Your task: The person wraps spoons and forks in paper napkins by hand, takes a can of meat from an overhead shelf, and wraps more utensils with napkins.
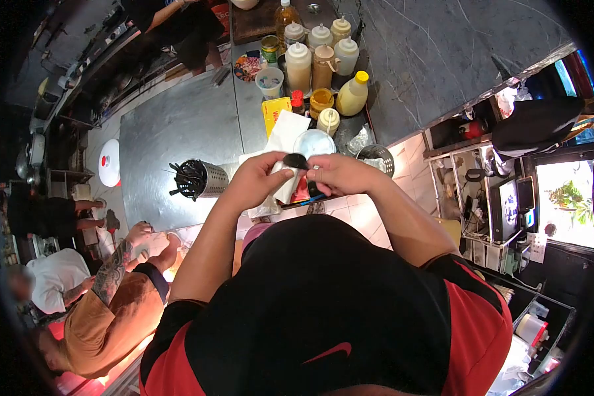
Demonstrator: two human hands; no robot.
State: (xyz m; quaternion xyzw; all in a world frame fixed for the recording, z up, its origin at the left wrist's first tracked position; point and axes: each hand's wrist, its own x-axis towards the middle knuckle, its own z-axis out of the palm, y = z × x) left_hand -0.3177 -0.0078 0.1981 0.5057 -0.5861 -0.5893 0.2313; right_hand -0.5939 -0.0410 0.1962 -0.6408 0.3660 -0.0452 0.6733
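Observation:
My left hand [263,179] is closed around a folded white paper napkin [285,191], thumb on top. From the napkin's far end sticks a dark rounded piece [295,160] that looks like the bowl of a black spoon; the rest of it is hidden. My right hand [342,174] pinches at the right side of this bundle, its fingertips partly covered. Left of my hands, a perforated steel cutlery holder [216,180] lies on its side, with several black utensils [189,179] at its mouth. Just beyond my hands are white napkins [288,130] and a pale round lid [315,142].
Several squeeze bottles [298,66] and a yellow-capped bottle [352,94] crowd the counter ahead. A second perforated holder [384,158] stands at right. The steel table [171,125] spreads left. Several people, one in a brown shirt [122,323], are at the left; another [541,125] is at right.

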